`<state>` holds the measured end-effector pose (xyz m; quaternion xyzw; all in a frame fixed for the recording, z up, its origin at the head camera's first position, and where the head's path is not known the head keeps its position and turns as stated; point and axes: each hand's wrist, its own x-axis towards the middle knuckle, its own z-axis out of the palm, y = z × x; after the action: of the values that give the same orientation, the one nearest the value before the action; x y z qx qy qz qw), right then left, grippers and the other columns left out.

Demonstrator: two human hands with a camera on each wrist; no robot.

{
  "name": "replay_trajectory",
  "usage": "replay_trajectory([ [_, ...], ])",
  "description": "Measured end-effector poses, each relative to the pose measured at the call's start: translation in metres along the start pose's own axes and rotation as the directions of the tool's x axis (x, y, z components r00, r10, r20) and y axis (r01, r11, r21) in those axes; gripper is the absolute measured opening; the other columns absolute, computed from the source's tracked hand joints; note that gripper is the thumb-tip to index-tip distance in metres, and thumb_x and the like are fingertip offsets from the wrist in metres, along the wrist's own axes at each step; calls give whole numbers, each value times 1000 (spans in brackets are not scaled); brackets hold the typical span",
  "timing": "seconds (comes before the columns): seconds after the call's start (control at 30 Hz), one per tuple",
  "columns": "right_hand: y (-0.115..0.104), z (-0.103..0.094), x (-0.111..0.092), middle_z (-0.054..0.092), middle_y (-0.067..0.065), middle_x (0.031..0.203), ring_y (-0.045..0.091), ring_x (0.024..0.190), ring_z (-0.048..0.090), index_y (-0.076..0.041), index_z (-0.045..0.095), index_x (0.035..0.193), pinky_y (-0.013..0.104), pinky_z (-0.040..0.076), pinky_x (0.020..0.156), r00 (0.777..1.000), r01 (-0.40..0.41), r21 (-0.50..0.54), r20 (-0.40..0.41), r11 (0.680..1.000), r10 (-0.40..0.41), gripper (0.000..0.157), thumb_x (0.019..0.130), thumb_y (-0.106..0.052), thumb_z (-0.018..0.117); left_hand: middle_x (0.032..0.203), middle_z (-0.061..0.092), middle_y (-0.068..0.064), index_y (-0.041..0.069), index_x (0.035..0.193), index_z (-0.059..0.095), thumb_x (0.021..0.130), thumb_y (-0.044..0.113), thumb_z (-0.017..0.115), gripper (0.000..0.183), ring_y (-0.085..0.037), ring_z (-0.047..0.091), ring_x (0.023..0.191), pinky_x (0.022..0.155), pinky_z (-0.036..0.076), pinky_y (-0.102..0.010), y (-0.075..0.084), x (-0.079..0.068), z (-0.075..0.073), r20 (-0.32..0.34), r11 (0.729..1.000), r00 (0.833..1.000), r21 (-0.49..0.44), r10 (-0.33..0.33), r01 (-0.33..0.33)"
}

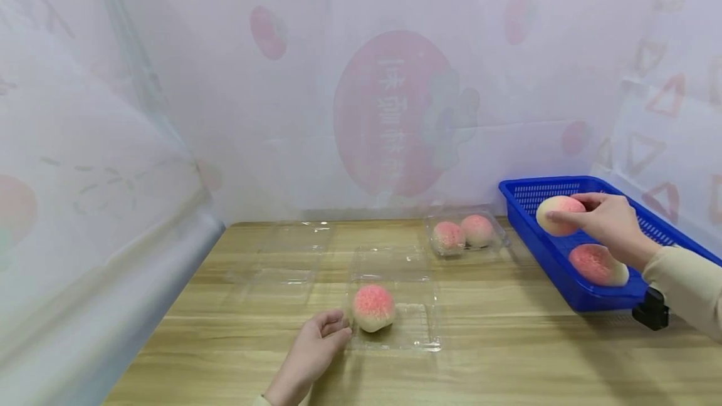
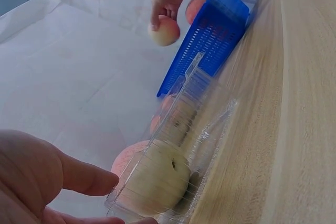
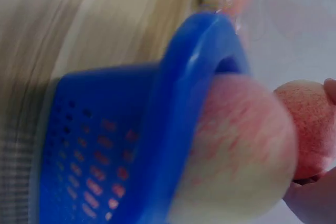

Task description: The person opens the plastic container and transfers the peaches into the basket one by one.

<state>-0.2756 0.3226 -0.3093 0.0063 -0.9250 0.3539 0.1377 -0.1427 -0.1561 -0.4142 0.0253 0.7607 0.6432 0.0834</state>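
My right hand (image 1: 612, 224) holds a pink-and-cream peach (image 1: 555, 215) above the blue basket (image 1: 549, 268), with thumb and fingers round its sides. Below that hand another peach (image 1: 598, 265) lies in the basket. On the wooden table, my left hand (image 1: 316, 346) pinches the left edge of an opened clear plastic clamshell box (image 1: 414, 331). In the left wrist view its thumb (image 2: 89, 177) meets the box rim, while the other fingers are partly cut off. One peach (image 1: 373, 307) sits in the left half of this box; its lid lies folded back.
A second clear clamshell box (image 1: 499, 237) at the back right contains two peaches (image 1: 449, 237). Another opened clear box (image 1: 282, 277) lies at the left, hard to make out. Printed white sheeting (image 1: 304, 105) hangs behind the wooden table (image 1: 479, 368) and along its sides.
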Motion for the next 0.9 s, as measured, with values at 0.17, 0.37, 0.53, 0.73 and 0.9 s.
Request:
replay_trajectory([
  [0.17,18,1,-2,51,26,112,34,91,48,4,47,121,29,49,54,996,-65,-36,61,997,67,84,69,-59,64,123,44,-28,-14,128,30,87,16,58,58,-34,45,112,88,43,-38,0,-2,2,1,1000,1000,-11,-3,3],
  [0.37,28,3,-4,49,28,111,33,86,49,6,44,123,29,50,54,990,-118,-49,73,992,121,91,67,-63,64,122,45,-28,-15,126,31,85,17,60,60,-33,48,109,88,44,-36,0,-2,2,-5,1000,1000,-14,14,-14],
  [0.53,32,1,-2,48,28,114,34,88,47,4,43,125,30,50,55,990,-100,-55,94,993,105,91,67,-62,64,120,46,-28,-16,126,32,85,16,60,58,-34,48,109,87,44,-36,1,-2,3,-24,1000,1000,1,21,-21],
  [0.73,40,-7,3,51,26,114,33,92,49,2,47,123,29,47,60,987,29,-104,159,994,-12,77,72,-53,66,120,46,-28,-16,126,32,86,16,60,58,-33,48,109,87,44,-36,1,-2,3,-22,1000,1000,-5,16,-16],
  [0.9,49,-6,6,58,22,105,33,91,52,3,53,115,34,48,65,979,74,-122,196,990,-49,69,72,-49,68,120,47,-28,-16,125,33,85,16,60,58,-33,48,109,87,44,-37,0,-2,3,-26,1000,999,5,19,-19],
])
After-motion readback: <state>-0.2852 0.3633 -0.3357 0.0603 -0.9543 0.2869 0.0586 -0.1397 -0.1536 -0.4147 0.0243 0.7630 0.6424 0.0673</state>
